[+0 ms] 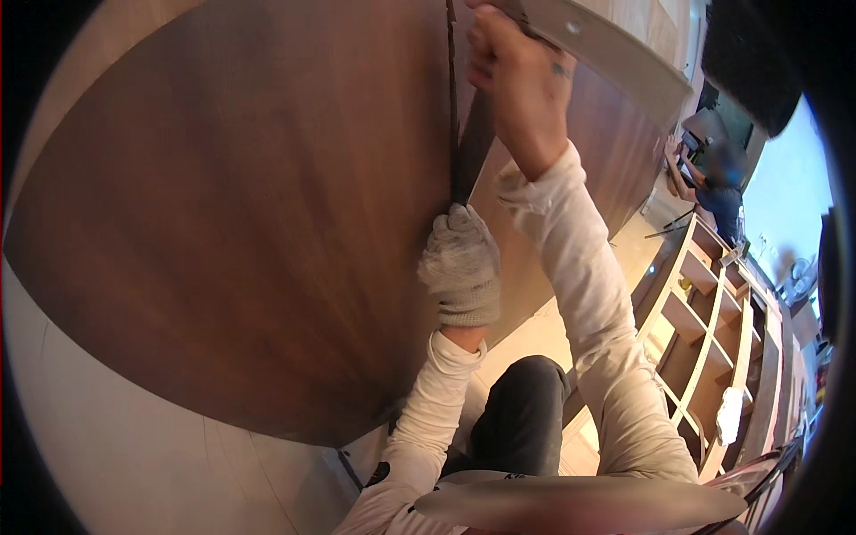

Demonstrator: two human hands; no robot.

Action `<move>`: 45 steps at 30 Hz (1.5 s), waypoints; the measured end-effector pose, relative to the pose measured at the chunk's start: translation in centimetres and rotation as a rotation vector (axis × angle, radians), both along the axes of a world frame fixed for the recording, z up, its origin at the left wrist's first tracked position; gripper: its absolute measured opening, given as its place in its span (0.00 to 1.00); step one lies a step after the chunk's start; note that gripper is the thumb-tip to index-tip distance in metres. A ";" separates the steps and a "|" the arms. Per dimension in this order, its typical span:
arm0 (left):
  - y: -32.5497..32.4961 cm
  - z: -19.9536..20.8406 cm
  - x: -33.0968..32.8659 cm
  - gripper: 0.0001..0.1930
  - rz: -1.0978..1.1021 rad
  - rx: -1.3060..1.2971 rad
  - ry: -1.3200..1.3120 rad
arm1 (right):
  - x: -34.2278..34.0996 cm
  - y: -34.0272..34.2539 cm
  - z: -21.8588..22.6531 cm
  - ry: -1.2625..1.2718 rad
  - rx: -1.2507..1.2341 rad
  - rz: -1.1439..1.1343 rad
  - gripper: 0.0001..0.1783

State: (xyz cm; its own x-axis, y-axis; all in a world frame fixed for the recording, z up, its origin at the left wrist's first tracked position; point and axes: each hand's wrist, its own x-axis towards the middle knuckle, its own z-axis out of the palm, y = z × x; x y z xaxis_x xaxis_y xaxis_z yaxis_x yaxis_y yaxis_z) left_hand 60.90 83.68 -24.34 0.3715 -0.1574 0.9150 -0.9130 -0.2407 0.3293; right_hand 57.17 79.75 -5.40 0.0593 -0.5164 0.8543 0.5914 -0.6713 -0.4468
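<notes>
A large dark brown wood panel (pixel 241 205) fills the left and middle of the view. Along its right edge a narrow dark strip (pixel 473 143) runs down from the top. My left hand (pixel 462 267), in a whitish knit glove, is closed around the lower end of this strip. Higher up and to the right, my bare right hand (pixel 532 98) makes a fist at the strip's upper part. What it grips is mostly hidden by its fingers. Just beyond that fist, a pale flat piece (pixel 615 49) with a small round spot slants down to the right.
Another brown panel surface (pixel 615 134) lies right of my right forearm. An open wooden shelf frame (pixel 704 348) stands at the right, with a white cloth (pixel 729 415) on it. Behind it another person (pixel 720 192) works. My bent knee (pixel 522 415) is below my hands.
</notes>
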 end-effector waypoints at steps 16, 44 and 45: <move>0.2 2.3 -1.2 0.11 0.109 0.085 0.033 | 0.0 1.6 3.3 0.049 -0.038 0.076 0.09; -0.3 6.1 -1.1 0.09 0.122 0.073 -0.016 | -0.2 2.7 7.1 -0.038 -0.179 0.196 0.15; -0.2 5.8 -1.1 0.09 0.141 0.096 -0.013 | 0.4 2.7 7.2 -0.054 -0.137 0.101 0.16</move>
